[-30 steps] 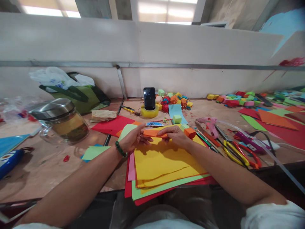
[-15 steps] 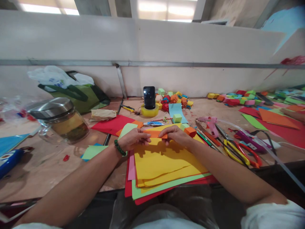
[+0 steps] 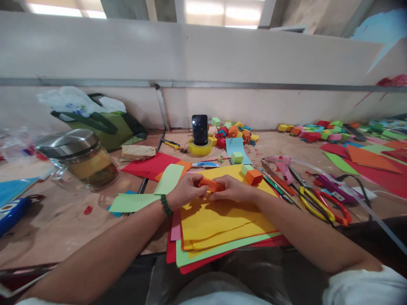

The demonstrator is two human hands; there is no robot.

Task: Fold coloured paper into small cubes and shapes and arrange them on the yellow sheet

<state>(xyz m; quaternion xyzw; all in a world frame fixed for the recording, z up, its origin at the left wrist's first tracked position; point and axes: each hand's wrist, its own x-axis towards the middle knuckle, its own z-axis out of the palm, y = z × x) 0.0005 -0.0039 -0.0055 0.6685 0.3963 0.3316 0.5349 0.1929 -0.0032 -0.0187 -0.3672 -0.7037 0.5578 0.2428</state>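
Orange paper piece (image 3: pixel 212 184) in hand: bent, judged unfinished.
You hold it above the yellow sheets (image 3: pixel 222 218), fingers of your left hand (image 3: pixel 186 189) and right hand (image 3: pixel 234 189) clamped on opposite ends; whether any edge is joined cannot be told. Near your right hand sits a formed orange cube (image 3: pixel 254 177); more formed paper cubes (image 3: pixel 235 131) lie heaped toward the back of the bench (image 3: pixel 63 233).

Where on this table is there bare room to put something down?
Behind the pink glue gun, between the light-blue paper and lime strip. Also front left, around the red scrap, between the blue object and pale-green strip. Crowded: between the yellow sheets and purple tool.
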